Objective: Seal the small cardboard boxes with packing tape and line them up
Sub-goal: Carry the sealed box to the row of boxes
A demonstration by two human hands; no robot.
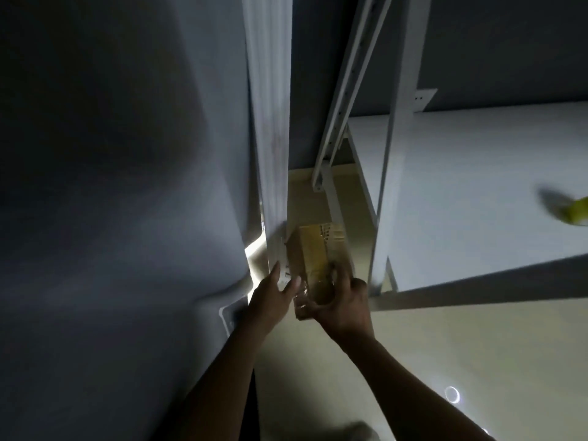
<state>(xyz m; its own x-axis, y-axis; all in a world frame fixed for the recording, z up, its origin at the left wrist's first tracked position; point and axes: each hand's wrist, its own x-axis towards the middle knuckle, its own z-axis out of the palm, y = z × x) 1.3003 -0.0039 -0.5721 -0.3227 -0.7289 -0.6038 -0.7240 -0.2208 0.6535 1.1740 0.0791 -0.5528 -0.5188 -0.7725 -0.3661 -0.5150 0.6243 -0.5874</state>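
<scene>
Dim downward view beneath a white tabletop point(477, 186). A small brown cardboard box point(310, 249) sits low on the pale floor point(413, 361), just beside a white ribbed upright post point(270, 122).

The left hand point(273, 291) has a wide grip, with straight fingers laid against the box's near left side. The right hand point(343, 305) has a closed grip, curled round what appears to be a translucent roll of packing tape point(321, 288) at the box's near end.

A glossy yellowish band along the box top suggests a tape strip partly or wholly laid. Sealing of this box therefore seems under way. No other boxes and no line of them are visible, so lining up appears still to do.
</scene>
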